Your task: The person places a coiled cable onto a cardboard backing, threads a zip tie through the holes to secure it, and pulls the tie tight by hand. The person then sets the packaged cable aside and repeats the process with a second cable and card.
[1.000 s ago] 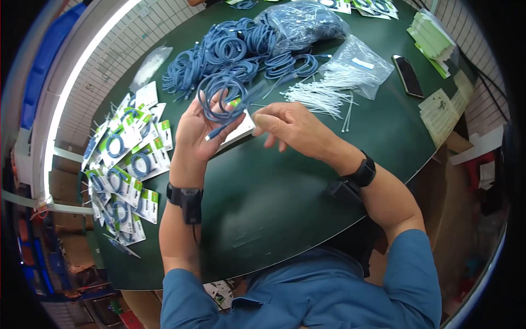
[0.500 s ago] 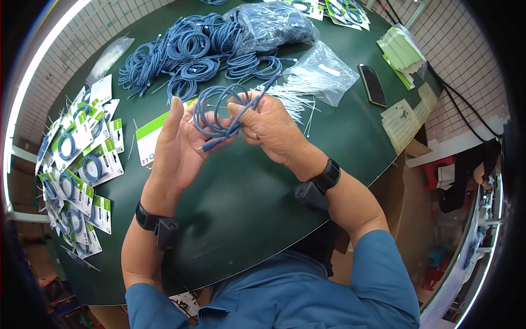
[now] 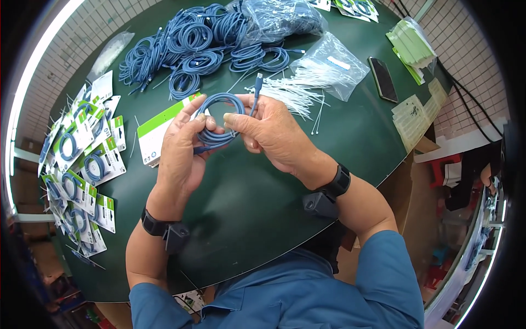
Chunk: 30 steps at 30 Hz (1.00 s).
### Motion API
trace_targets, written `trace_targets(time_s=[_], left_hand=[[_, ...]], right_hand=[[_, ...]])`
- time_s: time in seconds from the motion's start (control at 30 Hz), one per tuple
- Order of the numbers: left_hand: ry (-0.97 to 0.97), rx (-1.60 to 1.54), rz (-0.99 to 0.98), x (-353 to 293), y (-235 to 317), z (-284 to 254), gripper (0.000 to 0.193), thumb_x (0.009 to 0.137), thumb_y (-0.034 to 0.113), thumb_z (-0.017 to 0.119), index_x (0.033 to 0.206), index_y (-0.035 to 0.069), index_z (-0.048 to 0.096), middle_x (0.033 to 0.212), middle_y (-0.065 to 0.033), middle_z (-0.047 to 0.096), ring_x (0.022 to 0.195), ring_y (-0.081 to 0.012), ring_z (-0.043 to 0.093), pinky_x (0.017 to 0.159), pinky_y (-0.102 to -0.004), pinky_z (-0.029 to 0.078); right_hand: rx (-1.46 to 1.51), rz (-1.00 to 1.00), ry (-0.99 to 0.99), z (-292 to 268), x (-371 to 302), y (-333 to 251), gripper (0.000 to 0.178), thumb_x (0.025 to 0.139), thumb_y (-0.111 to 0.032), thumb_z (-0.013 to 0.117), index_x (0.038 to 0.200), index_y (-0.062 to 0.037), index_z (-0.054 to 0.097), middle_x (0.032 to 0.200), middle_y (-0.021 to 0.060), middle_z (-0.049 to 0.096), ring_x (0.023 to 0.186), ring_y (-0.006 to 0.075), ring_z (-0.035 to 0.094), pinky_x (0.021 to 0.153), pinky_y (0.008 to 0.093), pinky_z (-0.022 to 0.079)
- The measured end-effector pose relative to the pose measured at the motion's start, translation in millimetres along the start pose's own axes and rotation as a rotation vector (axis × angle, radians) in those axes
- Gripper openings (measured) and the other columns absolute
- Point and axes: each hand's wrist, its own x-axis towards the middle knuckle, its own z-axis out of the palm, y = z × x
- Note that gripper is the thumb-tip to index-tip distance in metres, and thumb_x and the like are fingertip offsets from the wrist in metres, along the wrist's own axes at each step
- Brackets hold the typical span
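Lying fanned along the table's (image 3: 235,219) far-left edge were white cards with green strips (image 3: 82,170), each carrying a coiled blue cable. Nearer the middle, the left hand (image 3: 183,151) cupped a coiled blue cable (image 3: 218,118) held above the table, fingers curled round its near side over a white-and-green card (image 3: 156,131). The right hand (image 3: 271,131) pinched the coil's right side, one plug end (image 3: 257,82) sticking up. The cable looked light, soft and springy, best gripped across the bundled loops. Beyond lay a heap of loose blue cables (image 3: 192,44). Right of the hands lay white ties (image 3: 296,90) spilling from a clear bag (image 3: 339,63), a dark phone (image 3: 382,79), then pale green packets (image 3: 411,44).
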Motion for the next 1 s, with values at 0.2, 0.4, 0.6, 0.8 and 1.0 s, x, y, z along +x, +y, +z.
trace_targets(time_s=[0.2,0.4,0.6,0.8,1.0], left_hand=[[-0.013,-0.020,0.009,2.9,-0.3,-1.0,0.049,0.100,0.013,0.060,0.144,-0.002,0.047,0.084,-0.0012,0.058,0.079,-0.0119,0.062,0.073,-0.0311,0.057],[-0.151,-0.051,-0.011,11.0,-4.7,-17.3,0.033,0.102,0.019,0.066,0.128,-0.001,0.060,0.074,0.0017,0.052,0.066,-0.0084,0.055,0.065,-0.0280,0.055],[-0.078,0.111,0.055,4.2,1.8,-7.7,0.033,0.101,0.019,0.071,0.124,-0.002,0.061,0.074,0.0007,0.059,0.059,-0.0066,0.053,0.060,-0.0241,0.054],[-0.052,0.328,0.144,5.7,6.7,-6.6,0.043,0.099,0.015,0.073,0.134,-0.003,0.055,0.096,-0.0078,0.071,0.070,-0.0084,0.063,0.068,-0.0243,0.057],[0.038,0.325,0.415,-1.6,12.4,6.0,0.054,0.100,0.016,0.072,0.145,-0.003,0.047,0.114,-0.0120,0.069,0.095,-0.0130,0.066,0.080,-0.0275,0.057]], right_hand=[[-0.075,-0.050,0.074,11.0,-5.3,-3.3,0.047,0.097,-0.010,0.073,0.137,0.0071,0.057,0.087,0.0001,0.064,0.059,0.0031,0.051,0.049,0.0199,0.040],[-0.073,0.012,0.010,14.0,-7.3,-8.9,0.047,0.096,-0.009,0.073,0.137,0.0073,0.058,0.078,-0.0024,0.060,0.057,0.0024,0.048,0.048,0.0199,0.037],[-0.041,0.132,-0.135,-3.0,-2.4,-11.9,0.031,0.101,-0.016,0.069,0.123,0.0041,0.063,0.075,-0.0025,0.058,0.055,0.0023,0.046,0.045,0.0207,0.032],[-0.043,0.223,-0.153,-2.3,-1.7,-7.0,0.026,0.109,-0.029,0.058,0.101,-0.0039,0.062,0.086,0.0002,0.059,0.054,0.0036,0.042,0.045,0.0215,0.031],[0.059,0.153,-0.080,-12.7,1.8,-12.8,0.033,0.111,-0.036,0.053,0.100,-0.0047,0.059,0.095,0.0025,0.061,0.058,0.0051,0.045,0.050,0.0233,0.036]])
